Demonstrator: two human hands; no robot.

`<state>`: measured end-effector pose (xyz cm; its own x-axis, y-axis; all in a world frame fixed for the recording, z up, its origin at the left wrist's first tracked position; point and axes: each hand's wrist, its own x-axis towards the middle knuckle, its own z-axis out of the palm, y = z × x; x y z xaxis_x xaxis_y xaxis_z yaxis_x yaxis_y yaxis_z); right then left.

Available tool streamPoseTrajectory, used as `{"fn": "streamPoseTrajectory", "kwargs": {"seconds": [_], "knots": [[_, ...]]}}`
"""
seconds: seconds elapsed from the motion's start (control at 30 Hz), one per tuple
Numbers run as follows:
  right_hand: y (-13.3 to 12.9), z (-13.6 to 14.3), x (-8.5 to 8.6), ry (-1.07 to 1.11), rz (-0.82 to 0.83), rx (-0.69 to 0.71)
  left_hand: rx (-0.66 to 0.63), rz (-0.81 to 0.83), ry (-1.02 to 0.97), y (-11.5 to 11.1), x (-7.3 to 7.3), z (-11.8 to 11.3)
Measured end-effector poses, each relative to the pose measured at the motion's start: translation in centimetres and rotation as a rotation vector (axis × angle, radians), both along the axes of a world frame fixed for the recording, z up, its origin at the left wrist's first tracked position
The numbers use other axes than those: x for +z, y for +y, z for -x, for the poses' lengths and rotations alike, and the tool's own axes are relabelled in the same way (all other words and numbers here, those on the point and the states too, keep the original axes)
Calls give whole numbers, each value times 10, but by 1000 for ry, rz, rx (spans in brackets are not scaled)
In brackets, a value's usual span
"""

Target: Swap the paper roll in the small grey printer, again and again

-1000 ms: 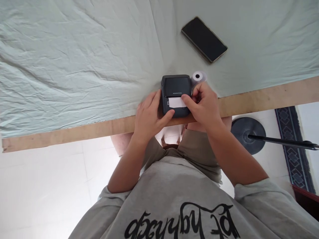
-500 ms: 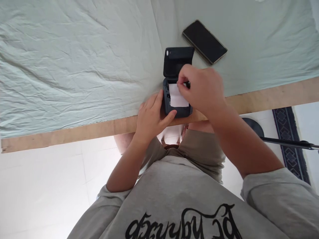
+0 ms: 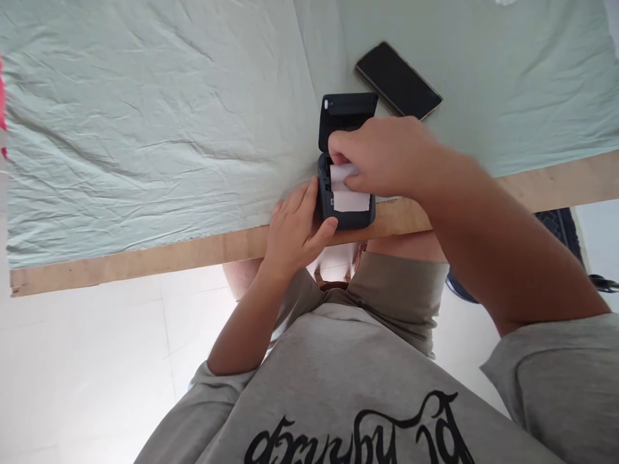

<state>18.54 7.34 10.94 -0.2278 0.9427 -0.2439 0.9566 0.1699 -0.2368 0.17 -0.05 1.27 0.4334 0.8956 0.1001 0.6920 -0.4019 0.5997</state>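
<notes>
A small dark portable thermal printer (image 3: 355,220) lies at the table's near edge, its lid (image 3: 345,103) flipped up and back. A white paper roll (image 3: 345,183) sits in its compartment, with a loose end lying toward the front. My left hand (image 3: 294,225) steadies the printer, fingers along its left side and thumb at the front left corner. From the right, my right hand (image 3: 382,154) reaches over the compartment. Its thumb and bent fingers are closed on the paper roll, covering the compartment's back right part.
A dark smartphone (image 3: 399,80) lies behind the printer to the right, close to the raised lid. Wrinkled pale green cloth (image 3: 169,129) covers the table, whose bare wooden edge (image 3: 193,251) runs along the front. Tiled floor and a patterned dark mat (image 3: 563,235) show below.
My right hand has shifted left across the compartment, from a pinch near the paper's back edge to a wider hold on the roll. My left hand stays at the printer's side.
</notes>
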Motion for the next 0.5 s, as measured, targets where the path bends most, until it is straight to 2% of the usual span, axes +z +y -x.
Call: {"fn": "streamPoseTrajectory", "kwargs": {"seconds": [0.1,0.17,0.2,0.23,0.3,0.4,0.5], "knots": [[-14,-19,9,176,-84,-20,4,-9,-5,0,0,0],[-27,-40,5,611,-144,-30,7,-9,2,-1,0,-1],[-33,-52,-2,888,-197,-110,6,-7,6,-1,0,-1],[-39,-63,-10,1142,-262,-258,5,-6,9,-1,1,-1],[-46,-84,-34,1388,-216,-506,-1,-10,11,-1,1,-1],[-49,-104,-72,1434,-250,-755,-3,-25,-2,-1,1,-1],[-47,-110,-98,1330,-400,-827,-1,-28,-14,0,2,-2]]}}
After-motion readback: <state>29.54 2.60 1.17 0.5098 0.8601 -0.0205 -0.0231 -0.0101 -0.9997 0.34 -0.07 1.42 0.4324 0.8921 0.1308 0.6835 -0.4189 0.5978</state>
